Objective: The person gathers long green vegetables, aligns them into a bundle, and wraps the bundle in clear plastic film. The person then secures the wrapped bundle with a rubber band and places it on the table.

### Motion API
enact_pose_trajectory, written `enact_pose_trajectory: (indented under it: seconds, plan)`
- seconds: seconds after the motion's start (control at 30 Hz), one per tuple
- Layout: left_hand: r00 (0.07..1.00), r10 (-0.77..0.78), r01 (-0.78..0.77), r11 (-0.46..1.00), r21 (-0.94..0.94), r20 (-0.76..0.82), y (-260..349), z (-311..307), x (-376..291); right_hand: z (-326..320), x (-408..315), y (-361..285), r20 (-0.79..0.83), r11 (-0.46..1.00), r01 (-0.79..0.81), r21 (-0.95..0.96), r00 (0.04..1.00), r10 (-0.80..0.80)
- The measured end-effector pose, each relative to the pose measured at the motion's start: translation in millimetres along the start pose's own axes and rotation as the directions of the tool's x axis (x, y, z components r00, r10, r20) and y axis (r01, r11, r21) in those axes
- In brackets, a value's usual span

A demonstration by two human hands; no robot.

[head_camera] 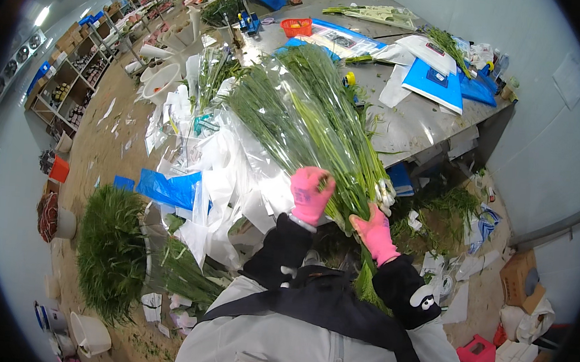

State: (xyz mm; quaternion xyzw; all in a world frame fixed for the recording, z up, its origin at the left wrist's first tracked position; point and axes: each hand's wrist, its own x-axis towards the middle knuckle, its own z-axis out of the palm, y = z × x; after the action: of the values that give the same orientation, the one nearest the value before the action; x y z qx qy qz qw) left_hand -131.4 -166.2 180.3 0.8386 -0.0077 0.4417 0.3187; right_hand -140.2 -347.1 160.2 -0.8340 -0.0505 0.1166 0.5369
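Note:
Bunches of long green stems in clear plastic sleeves [294, 116] lie across the near edge of the metal table [425, 127], their feathery tops pointing away from me. My left hand [312, 193], in a pink glove, rests with curled fingers at the lower left of the sleeved stems; whether it grips them cannot be made out. At the lower right, my right hand [376, 232], also gloved in pink, is closed around stem ends, with green foliage [370, 280] hanging below it. White-bound stem ends [385, 193] lie just above my right hand.
White and clear plastic wrapping [226, 161] is heaped left of the stems. A large bushy green bundle [111, 254] stands at lower left. On the table are a red basket [296, 27], blue-and-white packets [433, 82] and a yellow tape roll [349, 78]. Plant scraps [444, 207] litter the floor at right.

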Motion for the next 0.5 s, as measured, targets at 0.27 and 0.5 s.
enact_pose_trajectory:
  seconds: [0.27,0.5]
  plan:
    - [0.970,0.026,0.005,0.992,-0.129,0.240,43.7,-7.5,-39.9,4.2,17.4,6.1,0.061,0.986,0.138,0.091,0.988,-0.144]
    - [0.966,0.069,-0.027,0.985,-0.171,0.247,35.6,-15.3,-41.5,-8.1,8.3,10.3,0.314,0.910,-0.051,0.412,0.945,-0.089]
